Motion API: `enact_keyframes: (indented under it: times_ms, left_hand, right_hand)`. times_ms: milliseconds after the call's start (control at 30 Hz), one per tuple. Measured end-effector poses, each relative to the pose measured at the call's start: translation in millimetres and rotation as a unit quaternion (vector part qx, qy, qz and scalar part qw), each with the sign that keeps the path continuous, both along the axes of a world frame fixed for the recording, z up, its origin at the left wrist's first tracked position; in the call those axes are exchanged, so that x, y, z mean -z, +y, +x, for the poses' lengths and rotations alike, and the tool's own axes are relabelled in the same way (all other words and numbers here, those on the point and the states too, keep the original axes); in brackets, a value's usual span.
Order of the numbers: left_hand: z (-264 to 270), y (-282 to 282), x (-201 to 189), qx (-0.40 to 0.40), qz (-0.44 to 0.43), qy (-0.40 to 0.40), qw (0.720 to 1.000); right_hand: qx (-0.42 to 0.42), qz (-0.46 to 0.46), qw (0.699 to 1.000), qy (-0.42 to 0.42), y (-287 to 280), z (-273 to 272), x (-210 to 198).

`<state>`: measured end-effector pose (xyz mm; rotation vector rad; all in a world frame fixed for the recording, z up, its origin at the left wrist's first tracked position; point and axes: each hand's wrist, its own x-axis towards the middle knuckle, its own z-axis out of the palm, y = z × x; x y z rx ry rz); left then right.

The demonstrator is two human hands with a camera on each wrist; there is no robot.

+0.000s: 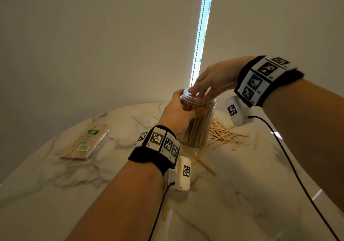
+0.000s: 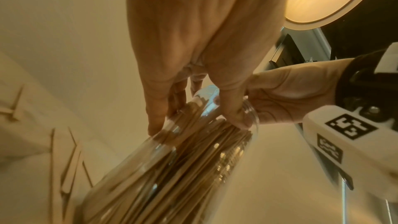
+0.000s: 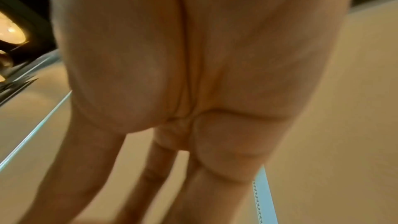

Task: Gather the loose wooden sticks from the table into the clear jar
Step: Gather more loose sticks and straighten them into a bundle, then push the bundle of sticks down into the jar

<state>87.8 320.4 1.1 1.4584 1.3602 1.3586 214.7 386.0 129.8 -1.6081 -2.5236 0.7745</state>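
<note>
The clear jar [image 1: 200,127], packed with upright wooden sticks, stands near the table's far side. My left hand [image 1: 183,106] grips its upper part, thumb on the near side and fingers round the far rim. In the left wrist view, thumb and fingers of the left hand [image 2: 193,48] clasp the jar [image 2: 172,168] below its mouth. My right hand [image 1: 210,84] hovers over the mouth with its fingers pointing down onto the stick tops. The right wrist view shows the right hand [image 3: 193,74] with straight, spread fingers. A heap of loose sticks [image 1: 227,134] lies right of the jar.
The marble table [image 1: 251,194] also holds a wrapped pack of sticks [image 1: 85,142] at the left. Single sticks [image 1: 202,162] lie in front of the jar and behind it. A cable [image 1: 290,162] hangs from my right wrist. A bead chain [image 1: 200,28] hangs by the wall.
</note>
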Motion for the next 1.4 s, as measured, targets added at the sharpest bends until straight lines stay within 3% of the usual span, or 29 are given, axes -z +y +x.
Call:
enact_keyframes:
  times_ms: [100,233,300,367,400,500,633,700,800,900,1000,1067,1233,1400]
  left_hand:
    - [-2,1,1,-0.003,0.003,0.002,1.0]
    - [-1,2,2,0.0,0.006,0.012,1.0]
    - [1,3,2,0.001,0.007,0.019,1.0]
    - [1,3,1,0.002,0.004,0.024,1.0]
    - [1,3,1,0.002,0.002,0.024,1.0]
    - [2,3,0,0.004,0.001,0.02,1.0]
    - [6,-2,-1,-0.009,-0.001,0.028,1.0]
    - [5,-4,-3,-0.011,-0.015,0.034,0.999]
    - [-5,-16,-9,-0.003,-0.063,0.099,0.993]
    - [-22,-43,-5,-0.032,-0.121,0.232,0.965]
    - [-34,-78,6,-0.058,-0.159,0.408,0.897]
    - [-35,-104,14,-0.041,-0.189,0.477,0.857]
    - [-16,-153,15,0.003,-0.27,0.551,0.789]
    - [6,-162,17,-0.006,-0.232,0.58,0.781]
  right_hand:
    - [-0.051,-0.012,0.998,0.022,2,1,9]
    - [-0.015,-0.019,0.994,0.107,1,5,9]
    - [-0.019,0.052,0.998,0.032,-3,3,11]
    - [-0.028,0.124,0.987,-0.096,-13,-2,17]
    - [-0.03,0.152,0.981,-0.118,-16,-2,20]
    - [-0.028,0.202,0.979,-0.005,-25,6,22]
    - [0.013,0.293,0.948,0.123,-62,23,21]
    - [0.016,0.254,0.963,0.093,-85,31,35]
    - [0.001,0.106,0.993,-0.054,-99,32,77]
    - [-0.022,0.069,0.982,-0.172,-95,24,119]
    - [-0.002,0.108,0.978,-0.176,-94,16,143]
    - [0.019,0.133,0.975,-0.177,-97,10,150]
    - [0.043,0.15,0.969,-0.192,-116,13,148]
    - [0.065,0.144,0.968,-0.196,-137,29,142]
